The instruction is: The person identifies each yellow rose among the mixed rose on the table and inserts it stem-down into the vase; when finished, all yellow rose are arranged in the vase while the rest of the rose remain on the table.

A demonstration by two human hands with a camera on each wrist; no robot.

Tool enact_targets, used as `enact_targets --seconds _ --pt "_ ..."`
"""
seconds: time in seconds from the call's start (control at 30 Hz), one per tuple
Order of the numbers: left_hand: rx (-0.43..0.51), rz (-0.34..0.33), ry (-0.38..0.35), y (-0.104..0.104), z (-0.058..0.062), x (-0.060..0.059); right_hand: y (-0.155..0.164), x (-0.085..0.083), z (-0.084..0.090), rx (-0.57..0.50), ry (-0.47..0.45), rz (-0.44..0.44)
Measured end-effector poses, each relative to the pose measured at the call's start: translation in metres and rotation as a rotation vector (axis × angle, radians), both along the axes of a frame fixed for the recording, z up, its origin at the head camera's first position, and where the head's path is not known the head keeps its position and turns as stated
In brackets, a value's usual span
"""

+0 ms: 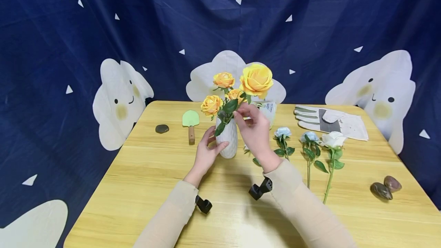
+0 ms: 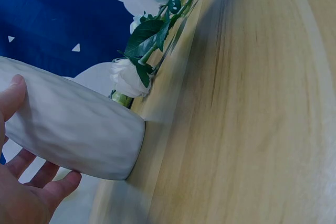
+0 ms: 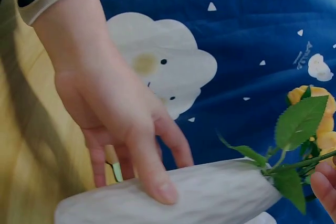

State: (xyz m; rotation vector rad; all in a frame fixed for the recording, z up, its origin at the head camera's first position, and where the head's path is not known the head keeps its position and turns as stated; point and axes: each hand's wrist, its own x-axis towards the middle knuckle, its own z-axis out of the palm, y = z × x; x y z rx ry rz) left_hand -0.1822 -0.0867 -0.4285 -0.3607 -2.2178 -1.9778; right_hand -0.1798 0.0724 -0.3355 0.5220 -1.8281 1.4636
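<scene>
A white textured vase (image 1: 229, 144) stands on the table with several yellow roses (image 1: 211, 105) in it. My left hand (image 1: 208, 153) grips it from the left; in the left wrist view the thumb lies on one side of the vase (image 2: 79, 124) and the fingers on the other. Over the vase mouth, my right hand (image 1: 256, 128) pinches the stem of a larger yellow rose (image 1: 256, 80), whose bloom rises highest. In the right wrist view, that green stem (image 3: 299, 165) enters the mouth, and fingertips (image 3: 324, 186) touch it. Inside the vase, the stems are hidden.
Right of the vase lie blue roses (image 1: 310, 137) and a white rose (image 1: 332, 140). Behind them are a work glove (image 1: 330, 121) and a printed white container (image 1: 269, 111). Two brown stones (image 1: 381, 190) sit far right; a green shovel (image 1: 191, 119) and dark stone (image 1: 162, 128) lie left.
</scene>
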Motion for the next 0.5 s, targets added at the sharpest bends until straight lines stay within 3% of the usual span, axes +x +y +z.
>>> enact_targets --seconds 0.23,0.5 --pt "-0.012 -0.007 0.005 -0.001 -0.001 0.0 -0.004 0.002 -0.015 0.027 -0.085 -0.003" --pt "-0.012 0.0 -0.012 -0.001 0.0 0.001 -0.008 0.001 -0.028 -0.052 -0.164 0.03"
